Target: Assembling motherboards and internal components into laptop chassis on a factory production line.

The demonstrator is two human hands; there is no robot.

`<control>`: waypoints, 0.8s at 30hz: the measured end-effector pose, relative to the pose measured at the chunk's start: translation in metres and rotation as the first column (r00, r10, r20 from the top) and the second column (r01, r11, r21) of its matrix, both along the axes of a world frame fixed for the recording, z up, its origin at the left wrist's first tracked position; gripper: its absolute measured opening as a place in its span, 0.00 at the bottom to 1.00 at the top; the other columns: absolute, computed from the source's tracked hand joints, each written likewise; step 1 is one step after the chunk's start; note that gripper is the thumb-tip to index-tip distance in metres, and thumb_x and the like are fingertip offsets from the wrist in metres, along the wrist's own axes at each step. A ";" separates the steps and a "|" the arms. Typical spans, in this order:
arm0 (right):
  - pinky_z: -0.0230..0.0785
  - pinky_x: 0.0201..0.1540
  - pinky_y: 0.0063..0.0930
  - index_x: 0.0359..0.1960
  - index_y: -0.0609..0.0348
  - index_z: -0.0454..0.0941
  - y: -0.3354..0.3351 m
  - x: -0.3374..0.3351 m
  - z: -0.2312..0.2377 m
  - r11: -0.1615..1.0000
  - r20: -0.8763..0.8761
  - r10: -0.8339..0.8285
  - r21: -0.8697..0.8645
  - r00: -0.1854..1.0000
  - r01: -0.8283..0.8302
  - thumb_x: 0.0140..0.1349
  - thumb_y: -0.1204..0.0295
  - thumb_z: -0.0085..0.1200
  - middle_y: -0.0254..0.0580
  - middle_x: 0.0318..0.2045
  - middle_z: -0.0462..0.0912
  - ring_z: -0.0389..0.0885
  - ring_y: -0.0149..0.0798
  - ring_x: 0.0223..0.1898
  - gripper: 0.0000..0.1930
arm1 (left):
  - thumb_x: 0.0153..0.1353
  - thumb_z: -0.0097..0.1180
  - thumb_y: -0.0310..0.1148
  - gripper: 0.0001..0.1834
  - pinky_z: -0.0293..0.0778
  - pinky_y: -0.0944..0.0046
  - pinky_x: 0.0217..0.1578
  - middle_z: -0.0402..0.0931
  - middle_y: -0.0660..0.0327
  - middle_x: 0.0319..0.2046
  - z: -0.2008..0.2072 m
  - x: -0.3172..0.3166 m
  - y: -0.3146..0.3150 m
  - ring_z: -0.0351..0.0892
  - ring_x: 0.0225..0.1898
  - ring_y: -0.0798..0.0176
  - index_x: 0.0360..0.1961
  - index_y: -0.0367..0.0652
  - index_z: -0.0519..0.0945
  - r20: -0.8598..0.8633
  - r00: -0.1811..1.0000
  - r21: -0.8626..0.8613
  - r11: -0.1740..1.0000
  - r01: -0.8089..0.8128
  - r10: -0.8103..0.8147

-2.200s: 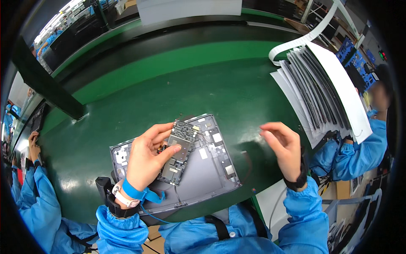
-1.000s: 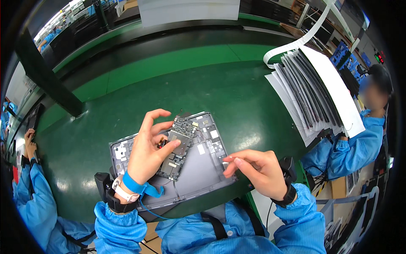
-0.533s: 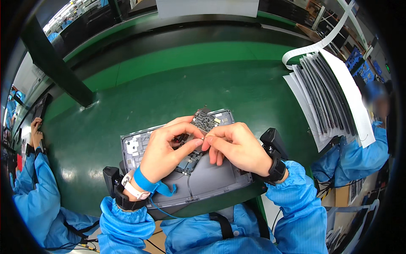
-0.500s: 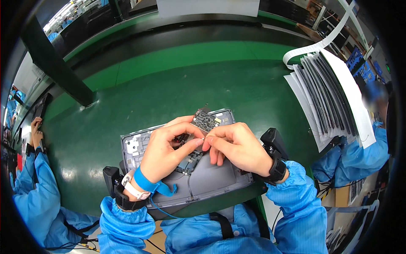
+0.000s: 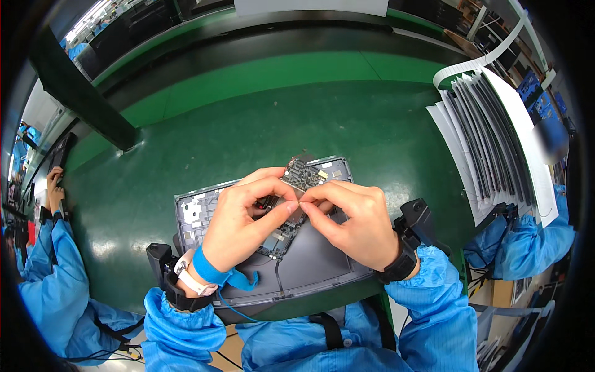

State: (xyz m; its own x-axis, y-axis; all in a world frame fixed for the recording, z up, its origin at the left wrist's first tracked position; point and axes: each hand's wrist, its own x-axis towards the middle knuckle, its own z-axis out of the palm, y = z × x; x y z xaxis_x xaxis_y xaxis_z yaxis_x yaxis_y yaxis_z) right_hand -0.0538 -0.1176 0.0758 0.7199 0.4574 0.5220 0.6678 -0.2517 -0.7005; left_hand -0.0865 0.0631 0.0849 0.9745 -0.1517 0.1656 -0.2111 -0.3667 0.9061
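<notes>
A grey device housing (image 5: 248,282), like a tablet's back shell, lies on the bench beneath my hands. A dark circuit board (image 5: 304,175), dense with small parts, is lifted at an angle over it. My left hand (image 5: 251,214) is closed on the board's left edge, its thumb and index fingertips meeting near the board's middle. Touching those fingertips, my right hand (image 5: 347,214) pinches something too small to make out. More board parts (image 5: 280,242) show below the fingers, partly hidden. A blue strap (image 5: 214,266) circles my left wrist.
Thin grey sheets or panels (image 5: 489,142) stand in a row at the right of the green bench (image 5: 142,198). A dark post (image 5: 87,99) rises at the left. Co-workers in blue sleeves (image 5: 59,266) sit on both sides.
My right hand's fingers have spread and shifted slightly, now meeting my left fingertips in a pinch. The whole view has moved a little; the left hand keeps its hold.
</notes>
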 end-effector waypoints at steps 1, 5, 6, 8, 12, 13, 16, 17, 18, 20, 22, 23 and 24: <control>0.71 0.22 0.23 0.27 0.62 0.76 0.000 0.000 0.001 1.000 -0.018 0.013 0.013 1.000 -0.013 0.51 0.78 0.57 0.40 0.24 0.80 0.80 0.33 0.22 0.04 | 0.53 0.58 0.29 0.06 0.73 0.67 0.34 0.76 0.54 0.40 -0.001 0.000 0.001 0.73 0.50 0.57 0.32 0.40 0.79 -0.001 1.000 0.000 1.000 -0.001 0.001; 0.71 0.23 0.22 0.28 0.64 0.77 -0.008 -0.002 0.006 0.996 -0.225 -0.001 0.086 0.974 0.020 0.52 0.79 0.56 0.41 0.23 0.80 0.80 0.30 0.21 0.03 | 0.54 0.57 0.23 0.07 0.73 0.71 0.35 0.77 0.58 0.36 -0.003 0.002 0.000 0.76 0.42 0.66 0.36 0.35 0.78 -0.116 0.993 -0.200 0.980 -0.014 -0.009; 0.71 0.23 0.21 0.29 0.65 0.77 -0.011 0.000 0.004 0.995 -0.333 -0.014 0.088 0.943 0.046 0.53 0.79 0.56 0.41 0.22 0.80 0.79 0.28 0.21 0.03 | 0.54 0.56 0.21 0.08 0.73 0.72 0.36 0.77 0.60 0.35 -0.001 0.002 0.000 0.76 0.39 0.69 0.37 0.34 0.77 -0.176 0.984 -0.251 0.968 -0.029 -0.016; 0.70 0.23 0.20 0.30 0.67 0.77 -0.014 0.003 0.003 0.994 -0.438 -0.026 0.086 0.899 0.070 0.54 0.79 0.55 0.40 0.21 0.80 0.78 0.27 0.21 0.04 | 0.54 0.56 0.20 0.08 0.73 0.73 0.37 0.77 0.60 0.35 -0.002 0.001 0.001 0.76 0.37 0.71 0.37 0.33 0.76 -0.188 0.982 -0.256 0.966 -0.038 -0.011; 0.69 0.23 0.18 0.29 0.70 0.77 -0.015 0.006 0.005 0.992 -0.628 0.013 0.106 0.778 0.070 0.56 0.77 0.53 0.38 0.20 0.80 0.77 0.25 0.20 0.06 | 0.54 0.55 0.18 0.10 0.71 0.74 0.40 0.76 0.60 0.35 0.004 0.001 0.000 0.74 0.37 0.73 0.39 0.31 0.75 -0.258 0.966 -0.245 0.968 -0.055 -0.010; 0.69 0.23 0.17 0.29 0.71 0.77 -0.015 0.006 0.005 0.993 -0.643 0.018 0.101 0.766 0.062 0.57 0.77 0.53 0.38 0.20 0.79 0.77 0.24 0.20 0.06 | 0.54 0.55 0.18 0.10 0.71 0.74 0.40 0.76 0.60 0.35 0.005 0.001 0.001 0.74 0.37 0.73 0.39 0.31 0.75 -0.260 0.966 -0.245 0.968 -0.057 -0.009; 0.68 0.22 0.17 0.30 0.70 0.77 -0.016 0.008 0.005 0.987 -0.669 0.022 0.131 0.743 0.089 0.57 0.76 0.53 0.38 0.19 0.79 0.76 0.24 0.20 0.06 | 0.54 0.55 0.18 0.10 0.71 0.74 0.40 0.76 0.60 0.35 0.005 0.001 0.001 0.74 0.37 0.73 0.39 0.31 0.75 -0.261 0.965 -0.263 0.964 -0.042 -0.029; 0.68 0.22 0.17 0.30 0.70 0.77 -0.016 0.008 0.005 0.987 -0.669 0.021 0.130 0.743 0.089 0.57 0.76 0.53 0.38 0.19 0.79 0.76 0.24 0.20 0.06 | 0.54 0.55 0.17 0.10 0.71 0.74 0.40 0.76 0.60 0.35 0.005 0.001 0.000 0.74 0.36 0.73 0.39 0.31 0.75 -0.264 0.964 -0.264 0.964 -0.042 -0.030; 0.68 0.22 0.17 0.30 0.70 0.77 -0.016 0.008 0.006 0.989 -0.676 0.022 0.124 0.737 0.084 0.57 0.76 0.52 0.37 0.19 0.79 0.76 0.24 0.19 0.06 | 0.54 0.55 0.17 0.10 0.71 0.74 0.39 0.76 0.60 0.35 0.006 0.002 0.000 0.74 0.36 0.73 0.39 0.31 0.75 -0.267 0.963 -0.264 0.963 -0.043 -0.030; 0.68 0.22 0.17 0.30 0.70 0.76 -0.016 0.009 0.006 0.990 -0.682 0.024 0.119 0.731 0.079 0.58 0.76 0.52 0.37 0.19 0.78 0.76 0.24 0.19 0.06 | 0.54 0.55 0.17 0.10 0.71 0.74 0.40 0.76 0.60 0.35 0.006 0.001 0.000 0.74 0.36 0.73 0.39 0.31 0.75 -0.267 0.963 -0.262 0.964 -0.043 -0.029; 0.68 0.22 0.17 0.30 0.70 0.76 -0.016 0.010 0.005 0.990 -0.681 0.021 0.115 0.732 0.078 0.58 0.77 0.52 0.37 0.19 0.78 0.76 0.24 0.19 0.06 | 0.54 0.55 0.17 0.11 0.71 0.74 0.40 0.76 0.60 0.35 0.007 0.001 0.000 0.74 0.37 0.73 0.39 0.31 0.75 -0.266 0.963 -0.259 0.965 -0.044 -0.028; 0.68 0.22 0.17 0.30 0.70 0.76 -0.016 0.009 0.005 0.990 -0.682 0.021 0.115 0.731 0.078 0.58 0.77 0.52 0.37 0.19 0.78 0.76 0.24 0.19 0.06 | 0.54 0.55 0.17 0.11 0.71 0.73 0.40 0.76 0.60 0.35 0.007 0.001 0.000 0.74 0.37 0.73 0.39 0.31 0.75 -0.265 0.964 -0.251 0.967 -0.039 -0.030; 0.68 0.22 0.17 0.30 0.70 0.76 -0.016 0.009 0.005 0.990 -0.680 0.029 0.120 0.733 0.072 0.58 0.77 0.52 0.37 0.19 0.78 0.76 0.24 0.19 0.06 | 0.53 0.55 0.17 0.11 0.71 0.73 0.40 0.76 0.60 0.36 0.007 0.001 0.000 0.74 0.37 0.73 0.39 0.31 0.75 -0.264 0.964 -0.243 0.969 -0.036 -0.030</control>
